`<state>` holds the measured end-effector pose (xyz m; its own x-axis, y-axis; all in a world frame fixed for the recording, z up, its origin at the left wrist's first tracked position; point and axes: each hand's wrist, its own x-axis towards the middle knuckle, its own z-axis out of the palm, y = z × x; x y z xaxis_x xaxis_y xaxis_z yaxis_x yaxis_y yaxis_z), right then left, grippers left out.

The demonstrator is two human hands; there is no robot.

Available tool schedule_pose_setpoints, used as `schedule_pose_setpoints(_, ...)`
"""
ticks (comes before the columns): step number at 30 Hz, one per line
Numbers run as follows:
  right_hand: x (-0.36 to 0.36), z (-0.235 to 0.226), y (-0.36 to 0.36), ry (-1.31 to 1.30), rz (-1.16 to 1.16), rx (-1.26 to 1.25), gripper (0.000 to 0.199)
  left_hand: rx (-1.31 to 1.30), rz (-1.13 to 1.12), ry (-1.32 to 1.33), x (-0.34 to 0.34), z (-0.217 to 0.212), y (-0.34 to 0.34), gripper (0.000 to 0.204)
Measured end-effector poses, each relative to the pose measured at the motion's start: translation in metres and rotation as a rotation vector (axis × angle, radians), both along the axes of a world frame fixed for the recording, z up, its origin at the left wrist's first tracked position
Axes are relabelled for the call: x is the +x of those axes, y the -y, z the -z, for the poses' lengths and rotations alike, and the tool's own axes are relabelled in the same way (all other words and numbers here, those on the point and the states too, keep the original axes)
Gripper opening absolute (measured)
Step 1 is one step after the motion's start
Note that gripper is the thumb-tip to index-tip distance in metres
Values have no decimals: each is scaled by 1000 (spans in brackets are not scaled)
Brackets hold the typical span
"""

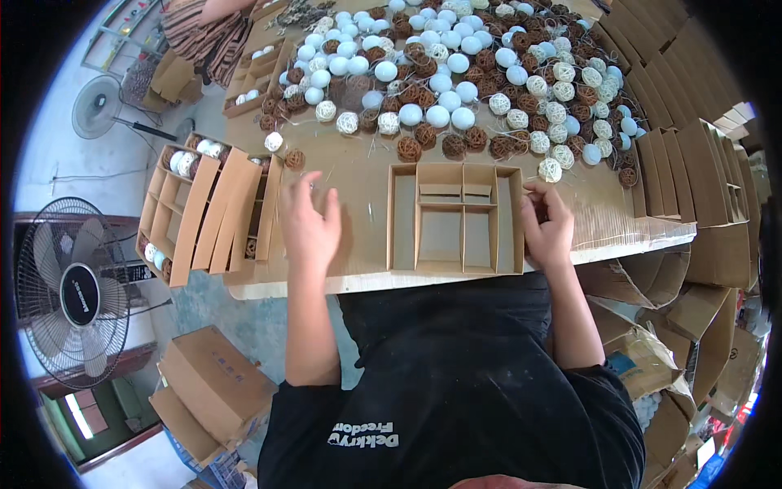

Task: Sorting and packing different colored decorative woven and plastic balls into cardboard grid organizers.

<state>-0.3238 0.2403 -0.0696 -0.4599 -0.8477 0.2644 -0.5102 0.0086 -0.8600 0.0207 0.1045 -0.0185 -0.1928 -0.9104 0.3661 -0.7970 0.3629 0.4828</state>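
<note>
**Left hand (311, 224) and right hand (547, 224) flank the divided tray (441, 236)**

Left hand: raised, to the left of the divided tray and well apart from it; thumb and fingers spread, nothing held. Right hand: at the tray's right wall, fingers curled, a gap between thumb and forefinger. Contact looks likely; cannot tell whether it grips the wall.

Divided tray: brown cardboard, lying flat near the front edge of the desk (350, 175), partitions upright, compartment floors visible. A long narrow compartment runs down each side, smaller ones between.

Beyond the tray: a broad, mixed spread of smooth white balls (463, 118), brown wicker balls (409, 148) and cream woven balls (550, 169). One loose pale ball (274, 142) and one brown ball (295, 159) lie up and left of the tray.

Left of the tray, past the left hand: a group of cardboard trays (199, 213), some with balls in their end compartments. Right of the tray, at the far side: stacked cardboard trays (700, 171).

Farther out, left of the tray: a black fan (80, 285); below and left of it, on the floor, a cardboard box (216, 383). Far up and left: a co-worker in striped clothing (208, 37), partly in view.
</note>
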Motion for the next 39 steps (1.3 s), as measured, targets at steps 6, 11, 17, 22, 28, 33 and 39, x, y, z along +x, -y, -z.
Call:
schedule_pose_setpoints(6, -8, -10, -3, 42, -202, 22, 49, 3, -6, 17, 2, -2, 50, 36)
schedule_pose_setpoints(11, -12, -17, -1, 52, -261, 56, 53, -91, 184, -52, -39, 8, 74, 34)
schedule_pose_setpoints(17, -11, -15, -2, 74, -229, 54, 44, -1, 280, 4, -83, -16, 110, 14)
schedule_pose_setpoints(22, -18, -17, -2, 155, -235, 45, 39, -160, 347, 145, -102, -25, 156, 23)
schedule_pose_setpoints(28, -16, -13, 2, 188, -208, 38, 33, 113, 299, 660, -113, -36, 182, 52)
schedule_pose_setpoints(33, -10, -18, 3, 172, -202, 27, 32, 24, 343, 577, -92, -68, 158, 46)
schedule_pose_setpoints(39, -15, -20, -2, 176, -186, 65, 30, 241, 170, 573, -3, 12, 19, 78)
